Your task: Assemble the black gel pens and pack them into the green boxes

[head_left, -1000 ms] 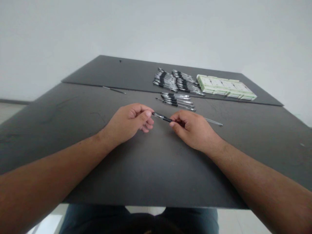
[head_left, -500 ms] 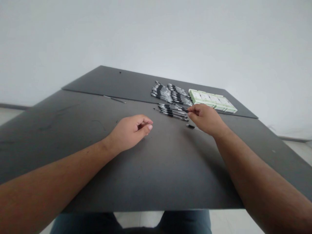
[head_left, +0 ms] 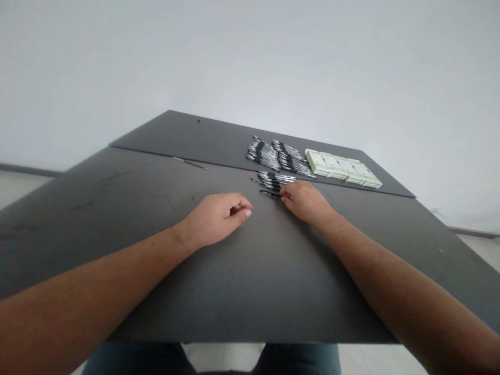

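A clear-barrelled pen with a black grip (head_left: 269, 193) lies flat on a dark tabletop (head_left: 273, 291), its far end just meeting the fingers (head_left: 288, 194) of the person's right hand (head_left: 307, 203). Those fingers curve downward over the pen's end, but they hide the contact, so it is impossible to tell whether they are grasping it or only touching it. Just beyond the right hand lies a small batch of similar pens (head_left: 273, 179), set roughly parallel, probably so that they stay neat and easy to pick up singly. To the left of the right hand, the left hand (head_left: 216, 219) rests on its outer edge, empty, with its fingers (head_left: 234, 211) curled loosely into the palm; its relaxed pose suggests that it is not working on anything. Farther beyond the right hand are two larger, denser piles of pens (head_left: 278, 155), also lying mostly in one direction. Past them and off to the right is a flat row of pale green and white boxes (head_left: 342, 168), perhaps packaging for the pens. Well to the left of the right hand, a single thin pen (head_left: 190, 163) lies alone near the seam (head_left: 140, 154) where the tabletop meets a second dark board (head_left: 195, 135). Behind everything stands a plain white wall (head_left: 250, 62).
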Tool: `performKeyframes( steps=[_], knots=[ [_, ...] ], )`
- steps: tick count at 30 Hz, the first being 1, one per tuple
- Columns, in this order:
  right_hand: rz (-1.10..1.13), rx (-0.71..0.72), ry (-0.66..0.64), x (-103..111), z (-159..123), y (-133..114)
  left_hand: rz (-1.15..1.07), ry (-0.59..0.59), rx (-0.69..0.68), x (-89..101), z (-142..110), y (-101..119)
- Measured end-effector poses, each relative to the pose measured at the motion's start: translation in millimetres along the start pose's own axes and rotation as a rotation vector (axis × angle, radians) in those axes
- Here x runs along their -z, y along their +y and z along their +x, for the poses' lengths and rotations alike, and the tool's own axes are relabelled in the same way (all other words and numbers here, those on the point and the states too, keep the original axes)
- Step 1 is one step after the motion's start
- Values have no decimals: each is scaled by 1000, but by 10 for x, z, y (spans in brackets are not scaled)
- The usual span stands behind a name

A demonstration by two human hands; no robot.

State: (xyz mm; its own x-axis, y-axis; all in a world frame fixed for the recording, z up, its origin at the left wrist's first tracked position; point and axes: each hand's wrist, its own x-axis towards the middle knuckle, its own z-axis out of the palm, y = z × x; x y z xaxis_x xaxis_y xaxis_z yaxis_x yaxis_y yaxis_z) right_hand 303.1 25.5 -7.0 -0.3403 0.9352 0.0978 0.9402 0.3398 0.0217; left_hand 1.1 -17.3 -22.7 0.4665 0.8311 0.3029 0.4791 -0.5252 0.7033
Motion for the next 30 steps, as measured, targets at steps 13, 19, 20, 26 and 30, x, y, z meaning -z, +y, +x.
performKeyframes(
  steps=[13,19,20,26,30],
  knots=[
    [-20,29,87,192,165,-148,-1,-26,-34,-17,-9,20],
    [-75,80,75,170,608,-439,-5,-49,-47,0,-10,55],
    [-93,75,68,149,669,-480,-5,-51,-50,2,-10,57],
    [-199,28,16,70,883,-662,22,-75,-88,-8,-11,69],
    [-181,75,-39,77,855,-779,59,-90,-137,-14,-3,92]
  ],
)
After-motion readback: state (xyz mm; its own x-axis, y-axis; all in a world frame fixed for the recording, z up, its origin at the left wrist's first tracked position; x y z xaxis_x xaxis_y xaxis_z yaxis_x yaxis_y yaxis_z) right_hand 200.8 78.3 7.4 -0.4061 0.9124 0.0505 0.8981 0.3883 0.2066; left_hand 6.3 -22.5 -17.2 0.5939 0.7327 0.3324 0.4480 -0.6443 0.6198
